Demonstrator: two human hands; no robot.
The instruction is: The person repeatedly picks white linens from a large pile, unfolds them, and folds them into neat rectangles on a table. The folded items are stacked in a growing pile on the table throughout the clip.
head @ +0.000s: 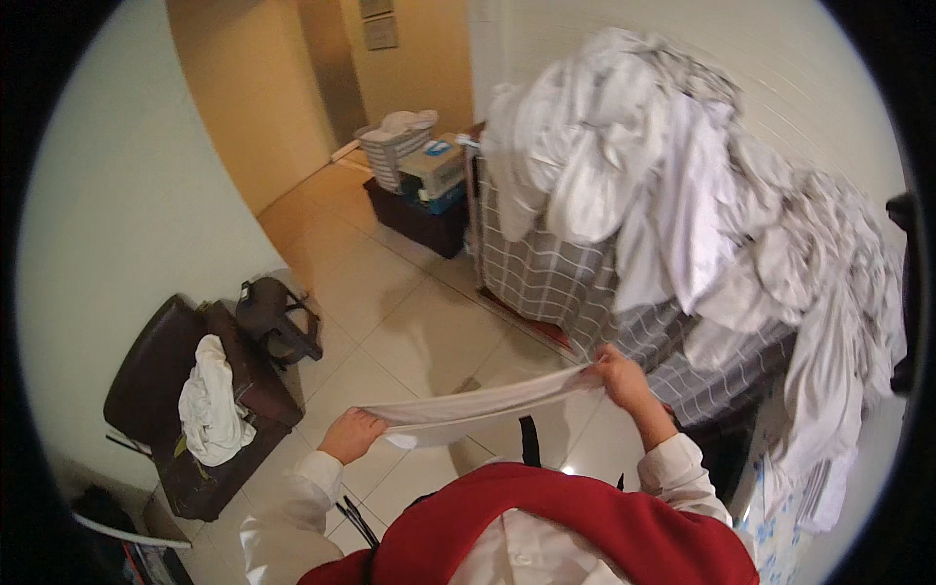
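Note:
A white cloth [482, 401] is stretched between my two hands in front of my chest, above the tiled floor. My left hand [354, 434] grips its left end and my right hand [619, 376] its right end, which is held a little higher. The cloth hangs as a narrow folded band; its lower part is partly see-through or blurred. To the right of my right hand rises a large heap of crumpled white linen [643, 161]. It lies over a surface draped with a grey checked cloth [526, 270].
A brown padded chair [248, 380] bearing a crumpled white cloth [212, 409] stands at the left, beside a dark plastic stool [281, 322]. Farther ahead, a striped basket [393, 150] and a box [435, 172] rest on a dark low chest [417, 223]. Folded cloths [825, 493] lie at lower right.

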